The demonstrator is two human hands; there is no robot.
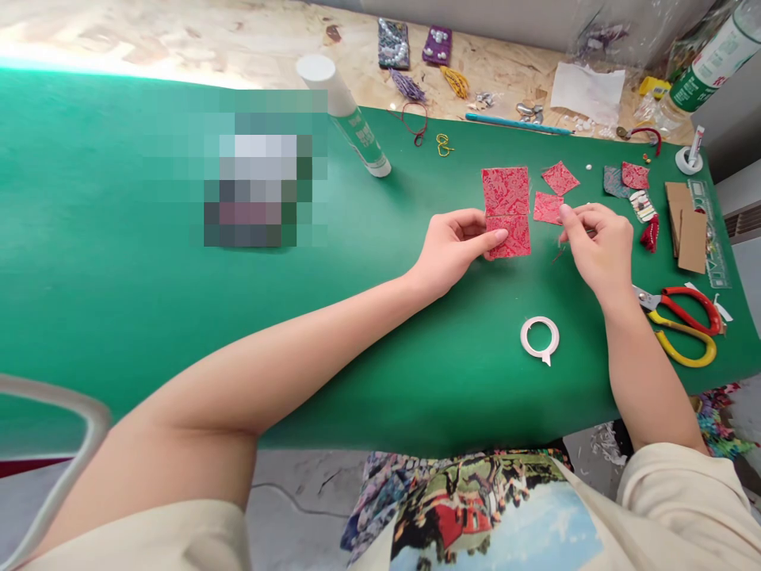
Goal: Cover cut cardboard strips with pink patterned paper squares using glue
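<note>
Red patterned fabric (505, 190) pinched at my left hand's (450, 247) fingertips. Right hand (600, 242) just right of it, fingertips closed; can't tell on what.

head cam, fwd/down, close above tbl (386, 381)

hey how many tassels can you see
3: a purple one and a yellow one on the wooden surface at the back, and a red one on the green mat, right of the right hand.
</note>
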